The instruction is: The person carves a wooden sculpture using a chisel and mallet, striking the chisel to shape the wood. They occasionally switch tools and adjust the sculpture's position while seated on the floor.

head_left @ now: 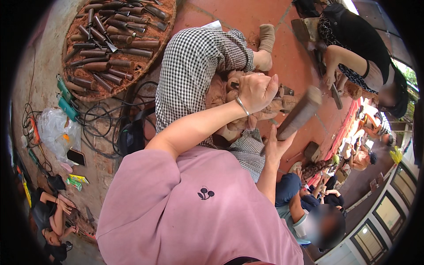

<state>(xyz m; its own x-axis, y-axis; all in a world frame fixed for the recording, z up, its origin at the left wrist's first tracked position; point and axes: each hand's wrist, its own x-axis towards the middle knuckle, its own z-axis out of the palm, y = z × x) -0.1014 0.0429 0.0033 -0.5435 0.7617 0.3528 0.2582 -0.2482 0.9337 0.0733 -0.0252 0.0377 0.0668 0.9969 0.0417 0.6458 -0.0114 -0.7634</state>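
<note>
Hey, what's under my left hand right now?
Carved brown wood shows around your left hand. The surface directly beneath is covered, so I can't see it, and anything inside that closed hand is hidden too.

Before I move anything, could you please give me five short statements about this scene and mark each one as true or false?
1. The right-hand grip holds a brown cylindrical wooden mallet. True.
2. A thin silver-coloured bracelet circles the right wrist. False: it circles the left wrist.
3. The round woven basket holds tools with brown handles. True.
4. A black rectangular phone lies inside the basket. False: it lies on the floor, near the crumpled clear plastic bag.
5. The left-hand grip is spread flat. False: its fingers are curled, close to the reddish-brown carved wood.
</note>
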